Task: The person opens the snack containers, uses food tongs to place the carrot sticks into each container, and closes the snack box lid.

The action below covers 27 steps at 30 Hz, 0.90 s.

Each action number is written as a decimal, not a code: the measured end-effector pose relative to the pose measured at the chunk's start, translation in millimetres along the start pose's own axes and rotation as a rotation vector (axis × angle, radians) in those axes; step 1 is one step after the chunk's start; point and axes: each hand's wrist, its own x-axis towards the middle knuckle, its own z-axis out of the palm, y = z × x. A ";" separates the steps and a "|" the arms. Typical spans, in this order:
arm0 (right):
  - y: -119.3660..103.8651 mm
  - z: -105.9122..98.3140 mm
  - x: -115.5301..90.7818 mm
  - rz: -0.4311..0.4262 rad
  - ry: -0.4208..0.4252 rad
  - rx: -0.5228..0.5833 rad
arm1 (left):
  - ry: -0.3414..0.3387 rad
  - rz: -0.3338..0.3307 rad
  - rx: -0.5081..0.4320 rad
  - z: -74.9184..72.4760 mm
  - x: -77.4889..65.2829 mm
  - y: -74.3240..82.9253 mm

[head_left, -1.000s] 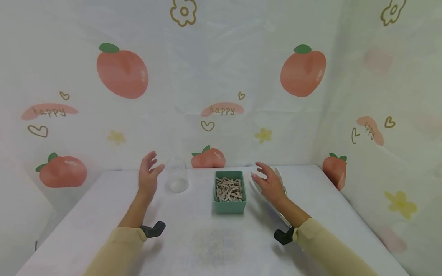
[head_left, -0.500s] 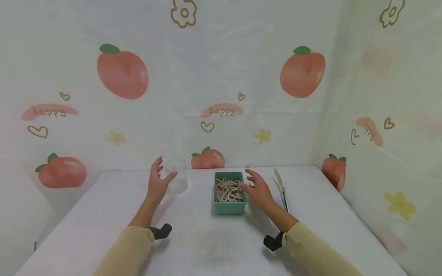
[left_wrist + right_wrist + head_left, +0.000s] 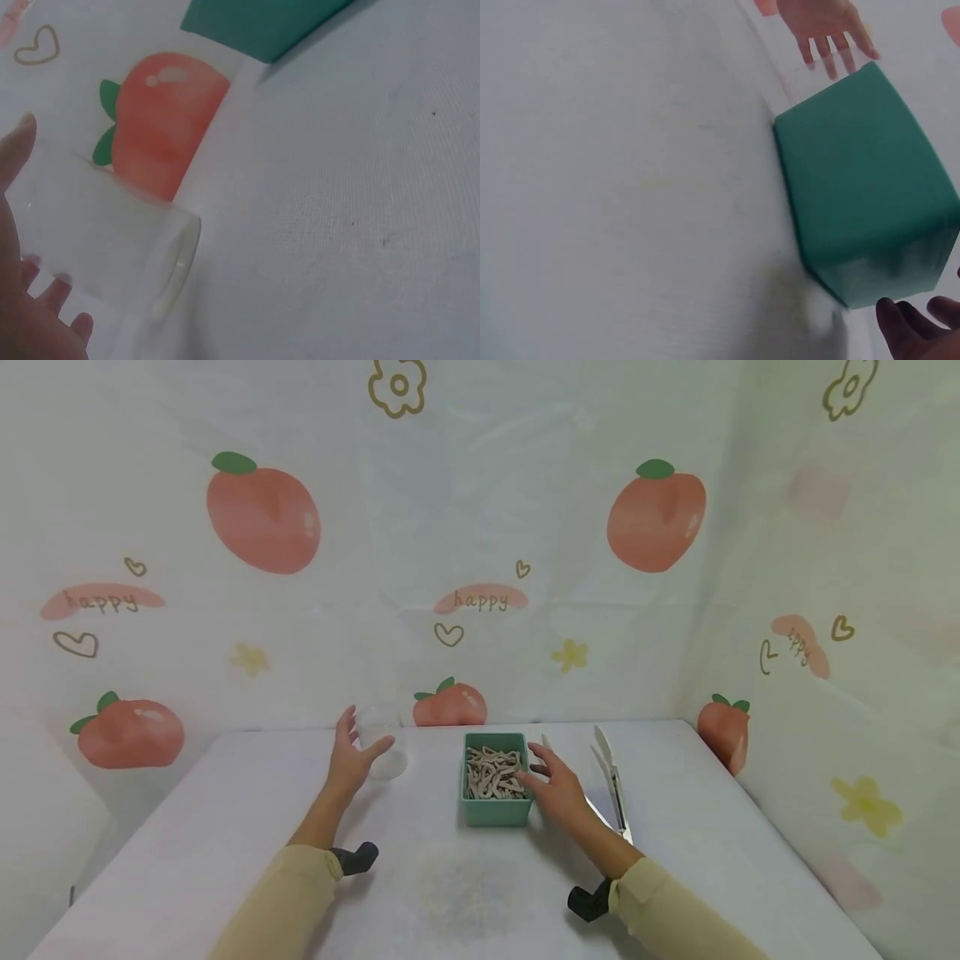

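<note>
A clear, colourless cylinder (image 3: pixel 387 762), like a drinking glass or jar, stands upright at the back left of the table. My left hand (image 3: pixel 352 762) is beside it, thumb and fingers spread apart on either side; in the left wrist view the fingers overlap the clear cylinder (image 3: pixel 112 232) without closing round it. At mid-table sits a green rectangular box (image 3: pixel 497 813), filled with pale greyish-brown twisted strips (image 3: pixel 495 773). By the box's right side is my right hand (image 3: pixel 558 789), fingers loosely bent and apart, fingertips right at the rim.
Metal tongs (image 3: pixel 617 793) lie spread on the table right of the box, partly behind the right forearm. A white cloth covers the table (image 3: pixel 450 893). Fruit-printed sheeting (image 3: pixel 480 527) rises behind and along the sides.
Both hands have moved inward: the left hand rightwards to the clear cylinder, the right hand leftwards to the green box. The tongs, earlier mostly hidden behind the right arm, now show more.
</note>
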 end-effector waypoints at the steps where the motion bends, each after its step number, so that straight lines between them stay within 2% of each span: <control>1: 1.4 0.7 -1.1 -0.009 0.007 0.006 | -0.002 -0.006 0.001 0.7 0.7 -0.3; 7: 10.9 4.2 -7.1 -0.064 0.031 0.024 | 0.000 -0.035 0.007 5.9 3.7 -0.7; 12: 12.4 4.9 -10.2 -0.074 0.040 0.025 | 0.008 -0.045 0.037 8.9 4.0 0.8; 20: 9.9 5.1 -8.9 -0.100 0.049 0.006 | 0.009 -0.048 0.035 7.8 3.7 0.5; 27: 8.5 3.2 -8.9 -0.101 0.022 0.018 | -0.017 -0.067 0.046 4.9 3.5 -1.2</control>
